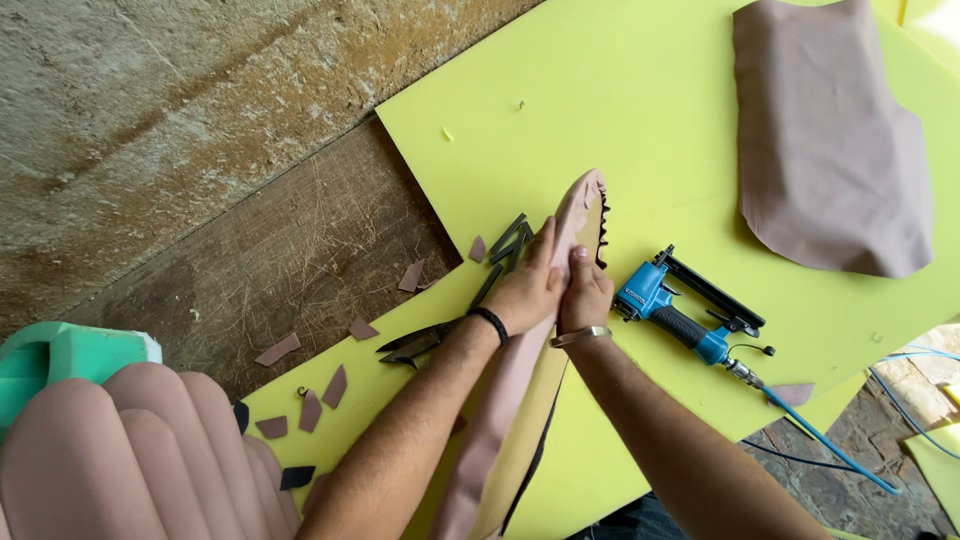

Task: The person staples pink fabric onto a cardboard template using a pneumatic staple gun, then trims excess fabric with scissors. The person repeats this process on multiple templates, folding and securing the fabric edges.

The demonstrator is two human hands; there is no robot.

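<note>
Left hand: the left hand (527, 288) sits at the centre of the frame, palm down, fingers held straight and close together, pressed flat on the long pink upholstered panel (520, 380). A black band circles its wrist.
Right hand: the right hand (585, 292) lies just beside the left, touching it, fingers curled into a loose fist, the thumb pointing toward the top of the frame and pressing the same panel. A metal bangle sits on this wrist.
Grip: neither hand closes around the panel; both bear down on its fabric face.
Panel: narrow and tapered, it runs from the bottom centre of the frame up to a rounded tip just above the fingertips. Its ruffled fabric edge (601, 220) shows dark at the right of the tip, above the right hand.
Surface: the panel lies on a yellow-green foam sheet (620, 110) that fills the middle and right of the frame.
Stapler: a blue pneumatic staple gun (680, 312) lies on the foam just right of the right hand, untouched, its blue hose trailing to the lower right.
Scissors: black scissors (440, 335) lie partly under the left forearm, left of the panel.
Loose fabric: a mauve fabric piece (830, 140) lies at the upper right, well apart from the hands.
Scraps: small pink fabric scraps (300, 385) scatter at the lower left, near a channelled pink cushion (130, 460).
</note>
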